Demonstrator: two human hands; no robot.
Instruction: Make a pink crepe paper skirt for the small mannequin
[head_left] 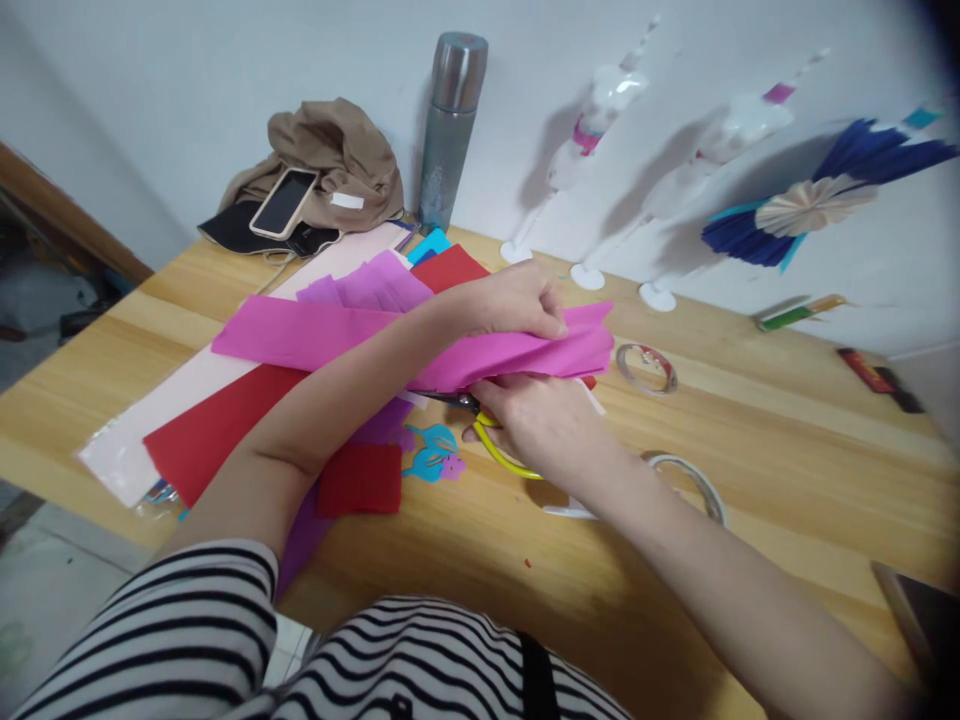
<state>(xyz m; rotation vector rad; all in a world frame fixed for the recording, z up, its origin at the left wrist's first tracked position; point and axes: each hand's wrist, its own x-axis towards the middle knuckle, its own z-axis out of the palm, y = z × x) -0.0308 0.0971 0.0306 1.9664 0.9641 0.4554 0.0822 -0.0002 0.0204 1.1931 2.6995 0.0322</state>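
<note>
A long strip of folded pink crepe paper [292, 332] lies across the pile at the middle of the table. My left hand [521, 302] is closed on its upper edge near the right end, fingers pinched together. Just below, my right hand [544, 425] grips scissors [499, 455] with yellow handles, the dark blades pointing left under the paper's lower edge. My right fingertips touch that edge too. Blue and purple paper cutouts [435, 455] lie left of the scissors, beside a small folded red paper piece [360, 480].
Purple paper [375, 285], red paper [217, 430] and a pale pink sheet [120, 455] lie underneath. At the back stand a flask [450, 130], a brown cloth [337, 150] with a phone [285, 203], and several balloon stands [589, 275]. Tape rolls [646, 368] sit to the right.
</note>
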